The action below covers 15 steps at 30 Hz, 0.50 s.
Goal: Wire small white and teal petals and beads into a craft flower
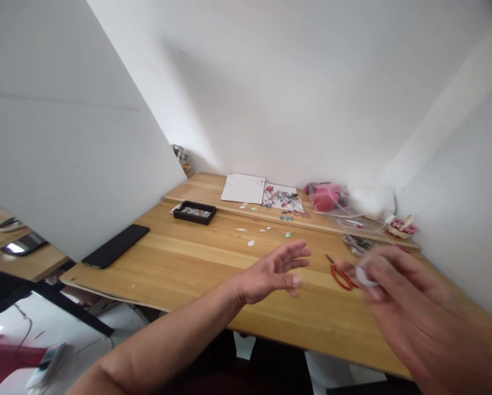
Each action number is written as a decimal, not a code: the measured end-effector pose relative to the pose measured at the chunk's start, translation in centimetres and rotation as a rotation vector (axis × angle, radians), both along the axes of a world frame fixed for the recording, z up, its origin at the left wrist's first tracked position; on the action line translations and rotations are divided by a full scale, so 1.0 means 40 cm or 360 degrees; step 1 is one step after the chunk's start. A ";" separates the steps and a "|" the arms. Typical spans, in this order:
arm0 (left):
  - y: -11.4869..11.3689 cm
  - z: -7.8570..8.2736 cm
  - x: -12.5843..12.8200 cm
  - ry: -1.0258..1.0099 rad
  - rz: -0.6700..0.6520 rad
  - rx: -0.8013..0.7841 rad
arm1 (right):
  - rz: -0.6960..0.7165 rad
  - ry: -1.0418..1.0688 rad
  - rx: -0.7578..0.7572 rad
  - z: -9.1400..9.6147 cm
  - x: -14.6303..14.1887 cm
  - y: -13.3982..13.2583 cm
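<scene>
Above the middle of the wooden table my left hand is held out with its fingers apart and nothing in them. My right hand is raised at the right, thumb and fingers pinched on a small round white piece; blur hides what it is. Just left of and behind that hand lie red-handled scissors on the tabletop. Several small white and greenish flat pieces are scattered beyond my left hand.
A black tray of small bits sits at the back left, and a black phone near the left edge. White sheets, colourful pieces, a pink item in plastic and a small basket line the back. A grey partition stands left.
</scene>
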<state>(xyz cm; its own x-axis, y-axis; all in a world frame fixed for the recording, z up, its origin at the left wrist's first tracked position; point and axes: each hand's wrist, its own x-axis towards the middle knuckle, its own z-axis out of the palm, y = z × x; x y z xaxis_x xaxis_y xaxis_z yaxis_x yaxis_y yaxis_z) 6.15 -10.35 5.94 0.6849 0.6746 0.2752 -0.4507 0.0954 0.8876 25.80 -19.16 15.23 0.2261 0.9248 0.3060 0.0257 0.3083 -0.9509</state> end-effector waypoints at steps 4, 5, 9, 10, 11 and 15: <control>-0.029 0.064 0.004 0.0054 -0.0338 -0.0151 | 0.0493 0.0186 -0.0128 0.047 -0.071 0.075; -0.031 0.063 -0.007 0.0175 -0.0301 -0.0172 | 0.0503 0.0213 -0.0116 0.058 -0.071 0.084; -0.033 0.016 -0.082 0.0483 0.0039 -0.0209 | 0.0316 0.0298 -0.0014 0.086 -0.026 0.092; -0.037 -0.002 -0.101 0.0545 0.0080 -0.0202 | 0.0281 0.0291 -0.0005 0.088 -0.013 0.091; -0.043 -0.019 -0.119 0.0605 0.0109 -0.0196 | 0.0251 0.0286 0.0009 0.089 -0.003 0.090; -0.096 -0.086 -0.166 0.0799 0.0018 -0.0273 | 0.0152 0.0312 0.0078 0.085 0.017 0.087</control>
